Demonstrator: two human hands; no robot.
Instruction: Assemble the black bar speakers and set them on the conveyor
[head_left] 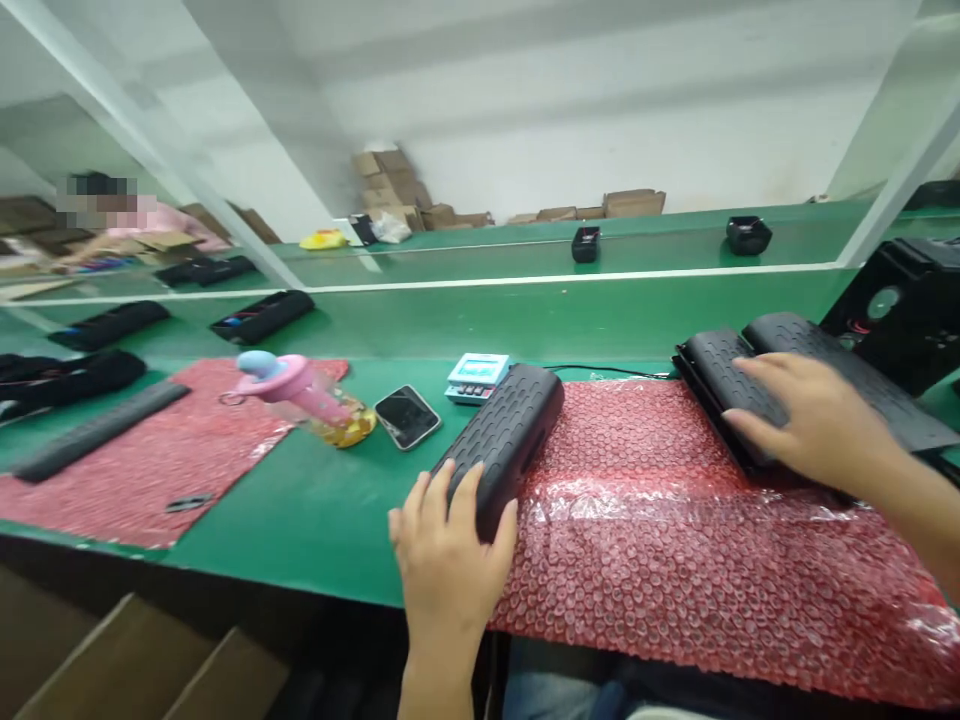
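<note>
Nearest, low centre, the left hand (pixel 448 560) lies spread on a black speaker housing (pixel 502 445) overhanging the red bubble wrap (pixel 675 530); it could slide onto the phone (pixel 406 416). At right, the right hand (pixel 814 425) presses flat on another housing (pixel 731 395), which may slip on the wrap. Its near end is hidden.

Both hands were bare, with no gloves, rings or watch in sight. The left hand (pixel 448 545) rose from the bottom centre of the frame on a bare forearm, no sleeve showing. The right hand (pixel 814 420) came in from the right edge, its forearm bare as well. Nails were short and unpainted. At the bottom edge, right of centre, a strip of blue denim showed on the lap.
</note>
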